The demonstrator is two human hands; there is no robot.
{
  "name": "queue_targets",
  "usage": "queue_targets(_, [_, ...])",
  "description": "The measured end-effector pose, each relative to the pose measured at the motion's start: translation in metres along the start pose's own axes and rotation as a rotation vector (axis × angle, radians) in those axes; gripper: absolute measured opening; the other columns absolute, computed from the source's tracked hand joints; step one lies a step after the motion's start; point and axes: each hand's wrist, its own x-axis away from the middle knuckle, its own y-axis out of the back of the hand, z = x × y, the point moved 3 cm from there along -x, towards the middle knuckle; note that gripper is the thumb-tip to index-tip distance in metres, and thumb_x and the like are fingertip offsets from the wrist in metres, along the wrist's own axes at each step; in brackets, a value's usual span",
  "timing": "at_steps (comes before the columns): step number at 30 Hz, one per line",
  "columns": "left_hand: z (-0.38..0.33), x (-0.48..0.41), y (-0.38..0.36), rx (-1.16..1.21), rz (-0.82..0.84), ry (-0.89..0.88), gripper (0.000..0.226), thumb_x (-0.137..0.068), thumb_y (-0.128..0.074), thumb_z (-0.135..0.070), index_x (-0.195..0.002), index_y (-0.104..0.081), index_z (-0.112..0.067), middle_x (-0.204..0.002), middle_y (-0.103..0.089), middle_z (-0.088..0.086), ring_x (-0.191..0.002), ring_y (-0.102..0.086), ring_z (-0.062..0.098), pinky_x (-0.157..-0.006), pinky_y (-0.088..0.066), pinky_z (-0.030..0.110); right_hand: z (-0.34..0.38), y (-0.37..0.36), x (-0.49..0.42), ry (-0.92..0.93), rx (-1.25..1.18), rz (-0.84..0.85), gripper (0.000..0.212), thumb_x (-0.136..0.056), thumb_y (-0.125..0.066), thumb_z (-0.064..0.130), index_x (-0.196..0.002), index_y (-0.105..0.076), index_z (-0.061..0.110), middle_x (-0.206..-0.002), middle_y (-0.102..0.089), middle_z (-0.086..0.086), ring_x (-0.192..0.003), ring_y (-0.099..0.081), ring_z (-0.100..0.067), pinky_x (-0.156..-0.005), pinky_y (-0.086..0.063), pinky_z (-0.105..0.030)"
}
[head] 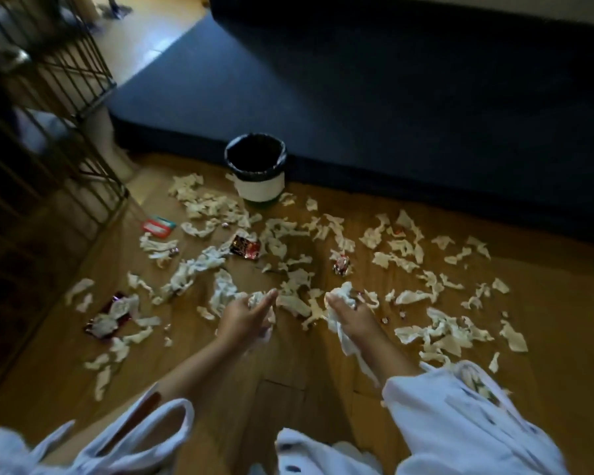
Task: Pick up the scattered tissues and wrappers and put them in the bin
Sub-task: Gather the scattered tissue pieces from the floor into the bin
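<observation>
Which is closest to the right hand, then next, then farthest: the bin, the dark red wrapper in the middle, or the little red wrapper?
Starting from the right hand, which grips tissues:
1. the little red wrapper, just ahead of the hand
2. the dark red wrapper, ahead and off to the left
3. the bin, farthest, at the back left

text: none legible | wrappers (245, 247) & red packet (158, 227): print too blurry
</observation>
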Motion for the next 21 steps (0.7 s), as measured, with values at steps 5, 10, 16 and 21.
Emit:
queue_targets(5, [-0.036, -0.032, 0.029, -0.050, -0.017, 0.033, 0.038, -0.087, -0.056, -0.044, -0.086, -0.057, -0.007, -0.058, -0.047, 0.001, -0.043, -0.042, 0.009, -0.041, -0.034, 0.020, 0.049, -0.016, -0.019, 0.067, -0.026, 0.048, 0.030, -0.092, -0.054, 0.035, -0.109, -0.056, 0.010, -0.101, -0.057, -0.003, -0.094, -0.053, -0.018, -0.082, -0.040, -0.028])
queue_targets(10, [-0.083, -0.100, 0.028, -0.024, -0.033, 0.106, 0.035, -0.088, -0.055, -0.045, -0.069, -0.048, -0.016, -0.059, -0.047, 0.001, -0.048, -0.042, 0.010, -0.041, -0.034, 0.018, 0.095, -0.019, -0.088, 0.081, -0.056, 0.059, 0.014, -0.092, -0.054, 0.034, -0.086, -0.055, 0.022, -0.094, -0.058, 0.001, -0.086, -0.055, -0.014, -0.080, -0.043, -0.030])
queue_targets(16, [-0.144, -0.194, 0.029, 0.078, -0.041, 0.134, 0.036, -0.086, -0.056, -0.048, -0.070, -0.046, -0.017, -0.058, -0.047, 0.000, -0.041, -0.041, 0.008, -0.035, -0.031, 0.017, 0.161, -0.017, -0.186, 0.035, -0.006, 0.086, 0.026, -0.089, -0.055, 0.043, -0.102, -0.052, 0.020, -0.099, -0.057, 0.003, -0.101, -0.053, -0.021, -0.091, -0.041, -0.036])
queue_targets(21, [-0.180, -0.252, 0.035, 0.143, -0.077, 0.139, 0.042, -0.089, -0.055, -0.042, -0.059, -0.040, -0.017, -0.037, -0.035, -0.006, -0.028, -0.027, 0.004, -0.032, -0.027, 0.011, 0.220, -0.027, -0.257, 0.034, 0.011, 0.137, 0.021, -0.087, -0.059, 0.041, -0.093, -0.060, 0.021, -0.100, -0.065, -0.005, -0.090, -0.058, -0.018, -0.087, -0.043, -0.034])
